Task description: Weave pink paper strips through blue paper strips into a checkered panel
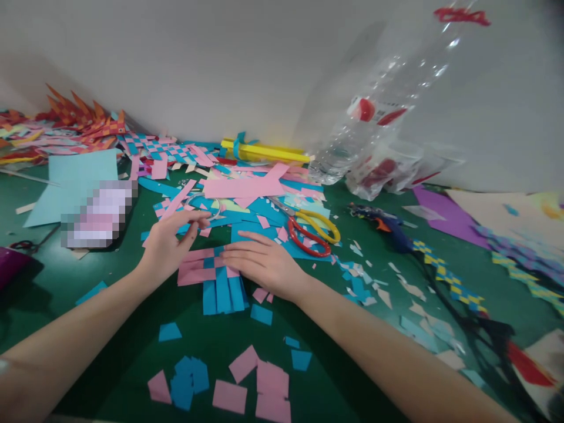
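Observation:
A small mat woven from pink and blue paper strips (210, 276) lies on the green table (110, 329) in front of me. My right hand (259, 261) lies flat on the mat's right edge, fingers stretched out to the left. My left hand (170, 244) hovers at the mat's upper left corner, its fingers loosely curled with thumb and forefinger close together near a clear tape roll (203, 205). I cannot make out anything in that hand.
Scissors with red and yellow handles (311, 230) lie just beyond my right hand on a heap of pink and blue paper (247, 188). A clear plastic bottle (374, 111) stands at the back. Cut paper squares (247, 382) lie near me. A glue gun (388, 226) lies to the right.

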`<state>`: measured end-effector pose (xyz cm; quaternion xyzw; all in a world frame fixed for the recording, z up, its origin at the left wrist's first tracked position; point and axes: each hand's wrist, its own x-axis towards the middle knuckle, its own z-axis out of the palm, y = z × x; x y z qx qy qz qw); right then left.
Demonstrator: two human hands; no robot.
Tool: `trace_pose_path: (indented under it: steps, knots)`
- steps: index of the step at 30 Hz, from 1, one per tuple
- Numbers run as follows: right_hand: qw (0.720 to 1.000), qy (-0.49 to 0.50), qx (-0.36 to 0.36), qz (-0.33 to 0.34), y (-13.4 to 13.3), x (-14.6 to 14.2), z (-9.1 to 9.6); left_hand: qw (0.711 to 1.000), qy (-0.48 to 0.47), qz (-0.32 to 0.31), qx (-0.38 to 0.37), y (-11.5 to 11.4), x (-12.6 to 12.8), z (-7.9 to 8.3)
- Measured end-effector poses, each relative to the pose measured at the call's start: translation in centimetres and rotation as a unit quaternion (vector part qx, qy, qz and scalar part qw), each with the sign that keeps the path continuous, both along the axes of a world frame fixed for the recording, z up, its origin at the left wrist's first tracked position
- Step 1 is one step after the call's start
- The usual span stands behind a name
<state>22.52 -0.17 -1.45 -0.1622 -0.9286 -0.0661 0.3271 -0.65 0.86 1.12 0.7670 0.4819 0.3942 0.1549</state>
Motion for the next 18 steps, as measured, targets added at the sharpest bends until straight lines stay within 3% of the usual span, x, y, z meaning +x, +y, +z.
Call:
trace_pose_path:
  steps: [10,14,18]
  knots:
    - [0.997,0.004,-0.073,-0.011,0.01,0.02,-0.03,1.0,0.01,-0.013,0.007,-0.1,0.16,0.16]
    - [0.99,0.07,-0.125,0.008,0.06,-0.18,-0.17,1.0,0.016,-0.016,0.007,-0.11,0.15,0.07]
    - [0.986,0.117,-0.112,-0.03,0.43,0.01,-0.52,0.999,0.024,-0.034,0.011,-0.03,0.22,-0.28]
